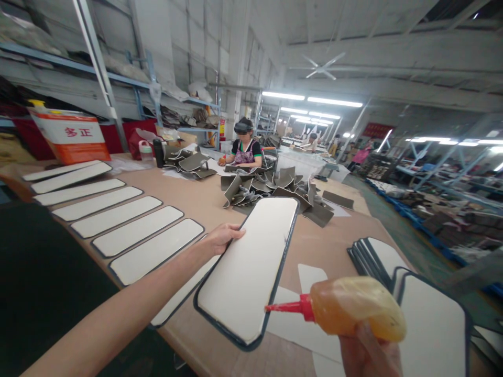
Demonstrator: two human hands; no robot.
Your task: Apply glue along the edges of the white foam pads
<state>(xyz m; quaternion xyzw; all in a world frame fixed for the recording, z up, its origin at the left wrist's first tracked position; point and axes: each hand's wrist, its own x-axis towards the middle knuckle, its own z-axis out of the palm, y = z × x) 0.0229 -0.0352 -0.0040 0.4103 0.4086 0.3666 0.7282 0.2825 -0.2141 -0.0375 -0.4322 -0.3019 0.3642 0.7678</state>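
My left hand point(223, 237) grips the left edge of a long white panel point(251, 262) with rounded corners and a dark border, tilted above the table. In my right hand point(369, 351) is a squeeze bottle point(353, 306) of amber liquid, lying sideways. Its red nozzle point(288, 308) points left, the tip at the panel's lower right edge. Whether liquid is coming out I cannot tell. Left of my arm, several similar panels point(157, 243) lie in a row, white side up. Another panel point(184, 293) is partly hidden beneath my forearm.
Stacked panels point(432, 319) stand at the right on the brown table point(192, 196). Brown-grey pieces point(275, 186) are heaped beyond the held panel. A co-worker point(244, 146) sits across the table. An orange and white can point(74, 137) stands at the far left, near a dark bottle point(158, 153).
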